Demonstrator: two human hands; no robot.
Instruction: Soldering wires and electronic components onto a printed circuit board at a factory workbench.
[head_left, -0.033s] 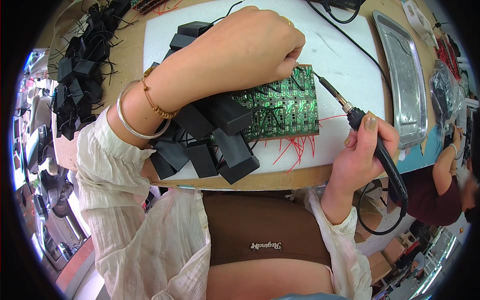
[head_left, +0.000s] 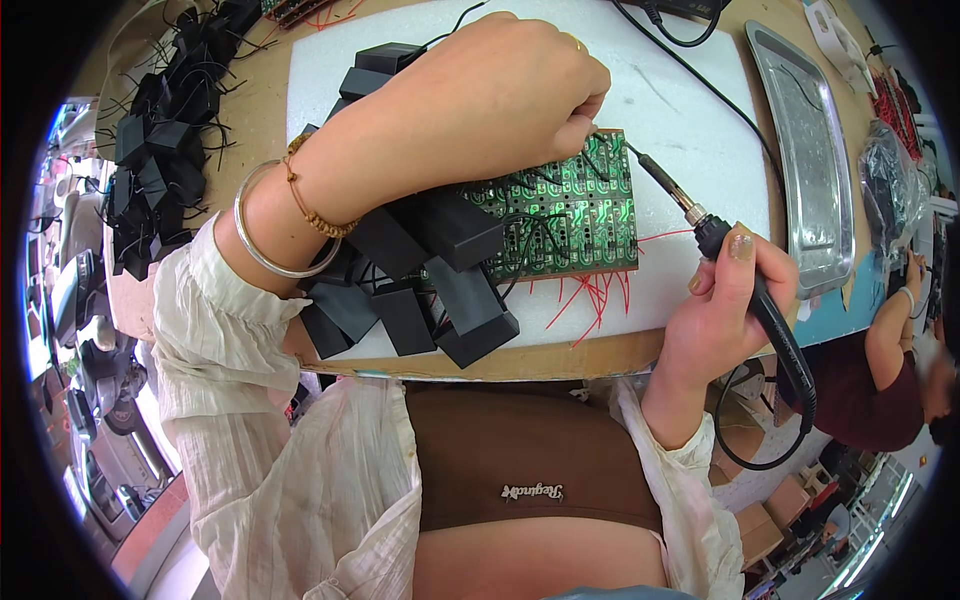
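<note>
My left hand (head_left: 535,90) reaches across the far part of a green circuit board panel (head_left: 615,215), its fingers pinched at the far right corner. A thin black wire (head_left: 598,137) shows at the fingertips, which partly hide it. My right hand (head_left: 725,300) grips a soldering iron (head_left: 765,310) by its black handle. The iron's tip points at that same corner, close to the pinched fingers; whether it touches the board I cannot tell. Black box-shaped parts (head_left: 470,300) with black wires lie over the panel's left side, under my left forearm.
The panel rests on a white foam sheet (head_left: 700,200); red wires (head_left: 590,300) stick out beneath it. A metal tray (head_left: 815,190) stands at the right. More black boxes (head_left: 165,150) are piled at the left. The iron's cord trails below my right hand. Another person (head_left: 865,385) is at the far right.
</note>
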